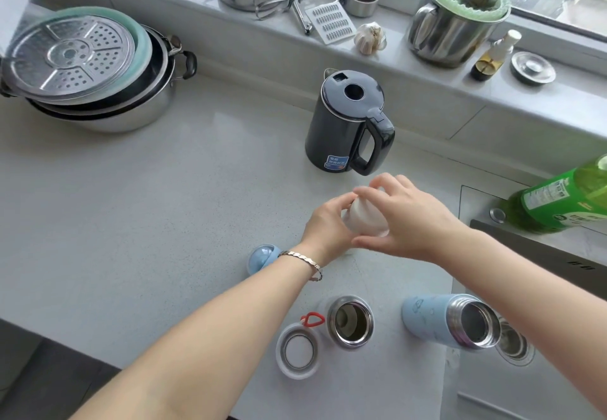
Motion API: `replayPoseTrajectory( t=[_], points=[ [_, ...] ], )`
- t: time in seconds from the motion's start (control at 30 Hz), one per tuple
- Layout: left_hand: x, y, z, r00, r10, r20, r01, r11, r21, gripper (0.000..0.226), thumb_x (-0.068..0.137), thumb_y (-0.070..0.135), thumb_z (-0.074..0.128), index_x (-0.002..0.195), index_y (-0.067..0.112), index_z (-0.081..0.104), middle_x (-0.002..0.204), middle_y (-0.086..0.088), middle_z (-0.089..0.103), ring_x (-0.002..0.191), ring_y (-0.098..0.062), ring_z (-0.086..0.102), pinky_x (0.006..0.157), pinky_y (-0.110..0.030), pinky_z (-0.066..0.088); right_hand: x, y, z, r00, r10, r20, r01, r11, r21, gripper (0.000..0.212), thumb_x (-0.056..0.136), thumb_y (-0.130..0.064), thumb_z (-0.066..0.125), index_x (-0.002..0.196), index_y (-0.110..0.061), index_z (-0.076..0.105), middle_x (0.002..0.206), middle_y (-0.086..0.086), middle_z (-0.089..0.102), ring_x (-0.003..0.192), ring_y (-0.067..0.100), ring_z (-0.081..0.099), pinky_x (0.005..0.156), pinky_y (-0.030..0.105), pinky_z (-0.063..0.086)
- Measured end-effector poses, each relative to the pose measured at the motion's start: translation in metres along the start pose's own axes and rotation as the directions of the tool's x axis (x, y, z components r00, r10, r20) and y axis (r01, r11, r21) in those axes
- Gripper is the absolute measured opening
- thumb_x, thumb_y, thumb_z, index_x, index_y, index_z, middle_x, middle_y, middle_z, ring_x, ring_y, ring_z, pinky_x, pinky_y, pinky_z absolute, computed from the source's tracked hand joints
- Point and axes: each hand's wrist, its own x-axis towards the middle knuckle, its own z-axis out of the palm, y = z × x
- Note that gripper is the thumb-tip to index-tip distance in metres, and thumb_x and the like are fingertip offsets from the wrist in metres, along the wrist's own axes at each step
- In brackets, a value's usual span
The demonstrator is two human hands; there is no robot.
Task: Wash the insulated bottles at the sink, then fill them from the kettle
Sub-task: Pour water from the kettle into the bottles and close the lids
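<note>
Both hands are grasping the white bottle (364,219) just in front of the kettle (345,124), the left hand (328,222) holding its body and the right hand (407,219) curling over its top, which is probably best turned squarely, body kept still over the surface (164,206).

Both forearms reach forward, left hand (328,224) and right hand (407,216) gripping one white bottle (364,219).

I hold a white bottle (364,220) upright; the black kettle (341,124), lid closed, stands just beyond my grip. Nearer than the grip, a steel-mouthed bottle (350,321) and a pale blue bottle (430,316) stand uncapped.
</note>
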Motion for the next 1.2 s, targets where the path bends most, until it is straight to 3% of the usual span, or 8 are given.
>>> replayPoseTrajectory(
  t=[0.2,0.3,0.43,0.6,0.7,0.83,1.1,1.2],
  points=[
    [0.004,0.006,0.001,0.99,0.028,0.138,-0.015,0.995,-0.096,0.055,0.06,0.001,0.078,0.106,0.019,0.056,0.084,0.01,0.055,0.067,0.011,0.055,0.063,-0.006,0.042,0.011,0.014,0.021,0.978,-0.147,-0.15,0.144,0.989,-0.027,0.051,0.074,-0.055,0.044,0.095,-0.009,0.047,0.078,0.015,0.052,0.036,0.029,0.042,0.035,0.023,0.03],
    [0.014,0.002,0.003,0.988,0.091,0.121,-0.097,0.994,0.049,0.056,0.047,0.028,0.076,0.098,0.016,0.057,0.096,0.004,0.055,0.08,-0.002,0.051,0.073,-0.011,0.042,0.015,0.012,0.033,0.944,-0.107,-0.313,0.121,0.992,0.025,0.05,0.072,-0.055,0.047,0.089,-0.008,0.051,0.074,0.013,0.051,0.036,0.028,0.042,0.035,0.024,0.032],
    [0.016,-0.008,0.009,0.982,0.191,0.005,-0.189,0.971,0.148,0.044,0.061,-0.001,0.079,0.102,-0.002,0.062,0.102,-0.012,0.063,0.089,-0.01,0.052,0.078,-0.002,0.034,0.012,-0.007,0.045,0.879,0.227,-0.42,-0.158,0.968,0.193,0.053,0.068,-0.056,0.046,0.076,-0.005,0.055,0.071,0.009,0.051,0.038,0.028,0.047,0.036,0.023,0.032],
    [0.016,-0.012,0.016,0.953,0.296,-0.064,-0.278,0.938,0.209,0.042,0.064,-0.003,0.076,0.103,-0.006,0.063,0.101,-0.018,0.066,0.094,-0.01,0.046,0.087,-0.01,0.033,0.012,-0.03,0.04,0.777,0.596,-0.201,-0.535,0.794,0.288,0.054,0.078,-0.055,0.056,0.094,-0.005,0.048,0.091,0.009,0.047,0.066,0.036,0.059,0.052,0.029,0.028],
    [0.017,-0.008,0.008,0.972,0.235,0.021,-0.236,0.966,0.101,0.056,0.059,-0.001,0.083,0.111,0.004,0.062,0.104,-0.005,0.062,0.086,0.0,0.049,0.078,0.001,0.034,0.004,0.0,0.026,0.973,0.125,-0.196,-0.128,0.992,-0.003,0.06,0.077,-0.064,0.049,0.105,-0.011,0.044,0.098,0.003,0.043,0.064,0.029,0.057,0.05,0.028,0.03],
    [0.018,-0.003,0.004,0.987,0.139,0.085,-0.142,0.989,0.038,0.069,0.052,-0.004,0.084,0.114,0.015,0.061,0.098,0.013,0.053,0.087,-0.001,0.05,0.072,0.0,0.036,0.012,0.032,0.013,0.949,-0.314,-0.027,0.308,0.943,-0.126,0.059,0.073,-0.063,0.042,0.104,-0.013,0.049,0.087,0.009,0.055,0.037,0.022,0.044,0.039,0.021,0.021],
    [0.015,-0.002,0.007,0.994,0.076,0.072,-0.072,0.996,-0.059,0.041,0.064,-0.011,0.071,0.097,0.01,0.062,0.08,0.013,0.052,0.071,-0.001,0.049,0.057,-0.007,0.042,0.01,0.002,0.042,0.931,0.072,-0.359,-0.054,0.997,0.059,0.056,0.072,-0.057,0.043,0.078,-0.003,0.055,0.071,0.014,0.05,0.037,0.02,0.019,0.039,0.019,0.019],
    [0.014,0.001,0.002,0.985,0.017,0.174,-0.016,1.0,-0.01,0.059,0.069,0.002,0.074,0.122,0.016,0.052,0.107,0.009,0.056,0.095,-0.01,0.05,0.082,-0.015,0.046,0.009,-0.003,0.042,0.932,0.131,-0.338,-0.11,0.991,0.081,0.058,0.071,-0.058,0.041,0.082,-0.004,0.058,0.075,0.012,0.052,0.036,0.021,0.023,0.038,0.02,0.023]
  ],
)
